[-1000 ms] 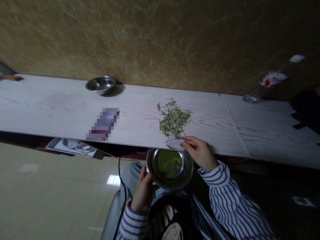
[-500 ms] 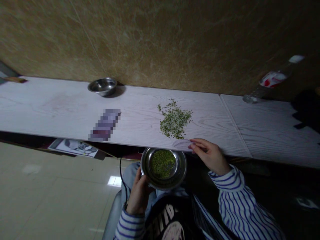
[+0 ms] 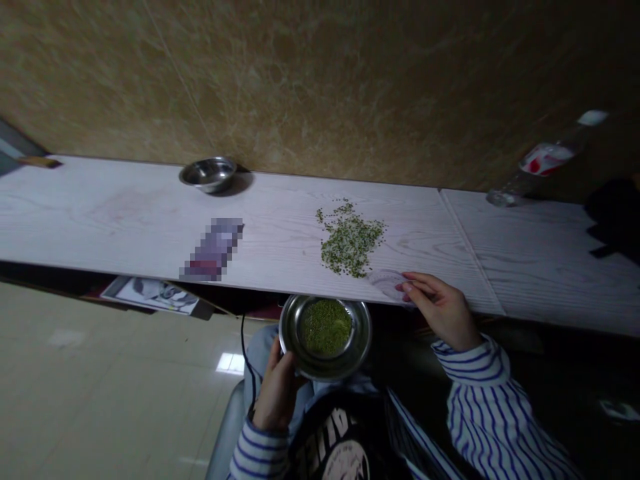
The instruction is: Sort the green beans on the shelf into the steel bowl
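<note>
Your left hand [image 3: 277, 393] is pinching rim of steel bowl [image 3: 325, 338], which is holding green beans [image 3: 327, 327] below counter edge. Loose beans [image 3: 351, 241] are lying on counter [image 3: 280, 233], between and beyond both hands. Your right hand [image 3: 447, 309] is pinching clear protractor [image 3: 389, 283] at counter edge.

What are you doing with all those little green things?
The left hand is holding a metal bowl just below the edge of the table, with lots of little green beans, or something like them, in it. More of the beans are spread out on the table. The right hand is pinching a thin, clear piece at the table's edge, beside the spread. A smaller bowl sits near the wall.
</note>
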A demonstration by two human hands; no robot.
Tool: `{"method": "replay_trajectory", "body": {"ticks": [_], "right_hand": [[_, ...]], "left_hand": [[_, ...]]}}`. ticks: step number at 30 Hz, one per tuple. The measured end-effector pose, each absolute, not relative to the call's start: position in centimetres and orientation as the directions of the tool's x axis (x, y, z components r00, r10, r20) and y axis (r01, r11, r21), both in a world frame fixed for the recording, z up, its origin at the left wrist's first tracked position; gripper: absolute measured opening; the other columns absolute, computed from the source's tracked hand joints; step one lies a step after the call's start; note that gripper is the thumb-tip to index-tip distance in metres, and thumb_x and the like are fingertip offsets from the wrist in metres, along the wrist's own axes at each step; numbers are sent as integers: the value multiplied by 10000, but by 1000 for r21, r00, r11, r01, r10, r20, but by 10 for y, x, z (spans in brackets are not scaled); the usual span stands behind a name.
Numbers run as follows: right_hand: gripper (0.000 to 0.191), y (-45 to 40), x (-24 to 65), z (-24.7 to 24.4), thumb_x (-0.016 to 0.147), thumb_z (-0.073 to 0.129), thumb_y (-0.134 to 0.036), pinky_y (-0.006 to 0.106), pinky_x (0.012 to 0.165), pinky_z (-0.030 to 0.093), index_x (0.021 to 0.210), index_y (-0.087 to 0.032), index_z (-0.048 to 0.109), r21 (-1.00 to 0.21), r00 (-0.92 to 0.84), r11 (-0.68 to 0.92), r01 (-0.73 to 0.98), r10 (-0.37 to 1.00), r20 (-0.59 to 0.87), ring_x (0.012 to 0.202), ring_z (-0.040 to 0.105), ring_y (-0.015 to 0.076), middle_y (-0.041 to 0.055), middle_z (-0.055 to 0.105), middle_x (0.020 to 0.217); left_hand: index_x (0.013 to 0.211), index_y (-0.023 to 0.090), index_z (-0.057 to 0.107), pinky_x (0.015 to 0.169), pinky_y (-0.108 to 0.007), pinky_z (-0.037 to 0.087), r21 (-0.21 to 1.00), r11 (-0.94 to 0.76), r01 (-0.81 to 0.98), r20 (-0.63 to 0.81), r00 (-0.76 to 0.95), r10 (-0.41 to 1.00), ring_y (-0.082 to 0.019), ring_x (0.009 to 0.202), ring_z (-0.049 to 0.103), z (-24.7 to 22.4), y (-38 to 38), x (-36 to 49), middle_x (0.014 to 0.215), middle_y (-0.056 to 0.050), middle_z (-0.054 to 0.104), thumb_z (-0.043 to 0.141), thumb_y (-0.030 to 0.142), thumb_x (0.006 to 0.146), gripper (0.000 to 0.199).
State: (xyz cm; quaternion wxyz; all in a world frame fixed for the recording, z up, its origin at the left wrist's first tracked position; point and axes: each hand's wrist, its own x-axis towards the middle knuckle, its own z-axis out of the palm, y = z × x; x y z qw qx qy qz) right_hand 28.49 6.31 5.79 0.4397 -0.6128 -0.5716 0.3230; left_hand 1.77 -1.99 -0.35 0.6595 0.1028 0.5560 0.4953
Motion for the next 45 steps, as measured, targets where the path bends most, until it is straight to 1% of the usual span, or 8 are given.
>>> {"method": "replay_trajectory", "body": {"ticks": [4,9,16,21,28,33,39,45], "right_hand": [[341,65,289,55,770,631,-410,303,618,570,1000,-159,648,-903,160,41,428,980,121,649,677,182,89,724,822],[356,67,294,55,763,631,-418,306,616,569,1006,-158,648,-894,179,28,447,976,121,665,678,189,91,722,818],[359,73,296,50,770,617,-415,324,678,578,1030,-170,649,-891,133,26,452,986,97,716,692,200,90,724,850],[316,76,293,50,800,588,-365,328,773,560,1062,-199,648,-836,47,80,543,991,126,830,687,202,71,724,894],[229,92,275,68,828,548,-302,322,853,524,979,-218,697,-688,-177,269,675,963,202,895,670,190,43,721,962],[217,113,262,74,833,542,-281,300,817,530,983,-243,693,-709,-303,321,628,940,157,896,666,176,17,722,960],[216,134,249,67,834,536,-256,317,801,525,999,-239,675,-736,-325,326,594,934,151,894,655,169,23,713,979],[206,157,248,61,837,535,-271,303,778,524,991,-242,669,-744,-300,332,580,936,183,883,651,158,20,710,968]], "left_hand": [[1255,244,459,613,-288,465,668,542,-510,-672,-100,734,-151,733,545,-1,-19,21,911,-41,610,604,263,692,581],[1276,292,448,632,-275,462,680,540,-496,-661,-96,744,-144,766,542,2,-18,23,1014,-39,599,598,249,693,603],[1326,251,412,661,-293,466,661,568,-491,-681,-74,729,-151,763,549,3,-15,23,1060,-73,600,626,306,680,683],[1345,286,378,644,-274,451,632,600,-491,-706,-45,707,-160,803,550,-1,-14,26,1102,-68,586,608,325,699,687],[1335,286,384,617,-271,449,610,631,-479,-732,-37,680,-153,745,549,-2,-11,30,974,-43,610,599,286,681,688],[1360,291,361,627,-292,458,603,624,-498,-737,-47,674,-158,729,554,-4,-9,24,932,-37,615,628,305,665,744],[1365,270,364,636,-296,460,592,625,-508,-738,-32,674,-163,723,569,-6,-6,23,928,-57,635,642,302,660,759],[1339,284,400,637,-290,460,600,619,-507,-728,-24,685,-164,785,572,-12,-1,22,1139,-83,593,647,308,670,713]]}}
